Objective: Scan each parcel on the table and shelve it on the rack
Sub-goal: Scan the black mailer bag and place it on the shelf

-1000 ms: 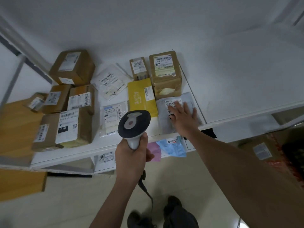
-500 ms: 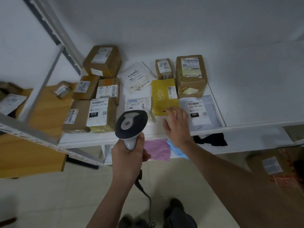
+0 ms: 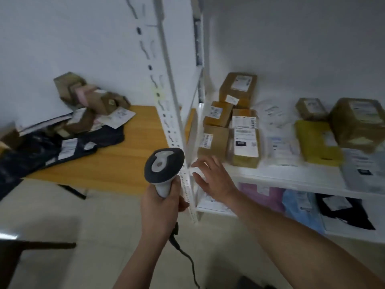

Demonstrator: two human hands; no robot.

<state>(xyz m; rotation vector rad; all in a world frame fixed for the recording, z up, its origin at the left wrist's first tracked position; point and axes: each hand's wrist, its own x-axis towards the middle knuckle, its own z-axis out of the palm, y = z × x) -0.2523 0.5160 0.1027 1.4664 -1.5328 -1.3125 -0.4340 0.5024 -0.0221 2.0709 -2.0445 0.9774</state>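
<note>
We are between parcels: left hand (image 3: pixel 160 207) grips the barcode scanner (image 3: pixel 163 166), right hand (image 3: pixel 214 178) open and empty beside the rack (image 3: pixel 291 177). Next, fetch from the parcel pile (image 3: pixel 87 109) on the bench (image 3: pixel 125 161).

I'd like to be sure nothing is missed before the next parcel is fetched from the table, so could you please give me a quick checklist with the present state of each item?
1. Scanner held securely in the left hand: ok, fingers wrapped round the grip.
2. Right hand free to pick: ok, open and empty near the rack post.
3. Parcels left on the wooden table: ok, a pile sits at its far left.
4. Room on the rack shelf: ok, bare strip along the front edge.
5. Scanner cable unsnagged: cannot tell, it runs out of view.
6. Next parcel's barcode facing up: cannot tell, the pile is blurred.
</note>
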